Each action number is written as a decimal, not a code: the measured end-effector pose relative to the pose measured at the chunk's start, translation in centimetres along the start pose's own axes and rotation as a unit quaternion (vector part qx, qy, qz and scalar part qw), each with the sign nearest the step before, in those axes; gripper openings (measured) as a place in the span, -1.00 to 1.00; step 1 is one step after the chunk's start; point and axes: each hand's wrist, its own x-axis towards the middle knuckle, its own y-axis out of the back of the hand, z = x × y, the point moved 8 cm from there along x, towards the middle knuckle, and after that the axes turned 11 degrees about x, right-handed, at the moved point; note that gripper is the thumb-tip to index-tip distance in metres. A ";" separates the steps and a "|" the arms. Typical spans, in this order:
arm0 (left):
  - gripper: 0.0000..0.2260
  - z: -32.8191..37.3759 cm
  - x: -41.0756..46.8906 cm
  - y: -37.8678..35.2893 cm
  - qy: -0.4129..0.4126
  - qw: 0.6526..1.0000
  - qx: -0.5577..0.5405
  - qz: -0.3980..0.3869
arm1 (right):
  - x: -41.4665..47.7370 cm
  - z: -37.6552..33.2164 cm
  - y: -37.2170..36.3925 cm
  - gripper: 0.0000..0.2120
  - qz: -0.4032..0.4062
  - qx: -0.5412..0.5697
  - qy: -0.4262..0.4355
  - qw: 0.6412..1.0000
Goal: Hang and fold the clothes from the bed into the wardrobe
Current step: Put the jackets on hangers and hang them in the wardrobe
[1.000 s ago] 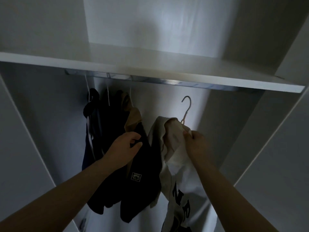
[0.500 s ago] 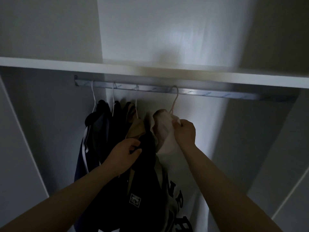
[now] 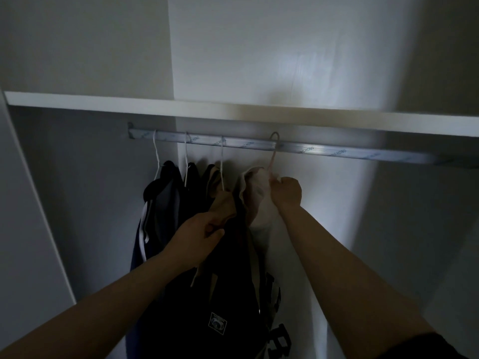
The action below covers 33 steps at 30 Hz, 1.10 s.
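A dim white wardrobe is seen from inside, with a shelf (image 3: 233, 112) across the top and a metal rail (image 3: 324, 151) fixed just beneath it. Three white hangers (image 3: 222, 164) are hooked near the rail's left end. A navy garment (image 3: 158, 208) with a white stripe and a dark jacket (image 3: 228, 294) with a tan collar and a small badge are carried on them. The jacket is crowded against the pale sweatshirt (image 3: 255, 193), which hangs just to its right, toward the rail's middle, on a pink hanger (image 3: 274, 151).

The jacket's tan collar is gripped by the left hand (image 3: 199, 234). The right hand (image 3: 286, 190) is closed round the sweatshirt's neck, where the hanger's stem comes out. The hangers' shoulders are hidden inside the clothes. The sweatshirt's lower part is mostly covered by the jacket, and only dark lettering shows near the bottom edge. The garment between the navy one and the jacket is too dark to make out.

One second earlier the pink hook was held free below the rail; now it is seated over it.
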 end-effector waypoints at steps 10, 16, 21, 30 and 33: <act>-0.79 -0.7 0.5 0.4 0.006 1.000 0.017 0.002 | 0.1 1.6 -1.6 -0.68 -0.046 -0.061 0.000 0.997; -0.75 -0.7 -0.3 -0.1 0.024 1.000 -0.016 -0.011 | -2.3 2.6 -0.6 -0.68 -0.050 -0.122 -0.007 0.991; -0.75 -0.2 -1.6 0.2 0.053 0.997 -0.046 -0.036 | -6.2 1.4 2.3 -0.53 0.001 -0.130 0.048 0.990; -0.75 1.3 -5.5 1.8 0.092 0.983 -0.119 -0.103 | -16.0 -0.1 5.2 -0.73 0.005 -0.040 -0.025 0.999; -0.75 1.7 -7.6 1.7 0.100 0.975 -0.142 -0.136 | -20.4 0.2 6.3 -0.79 0.026 -0.011 -0.077 0.997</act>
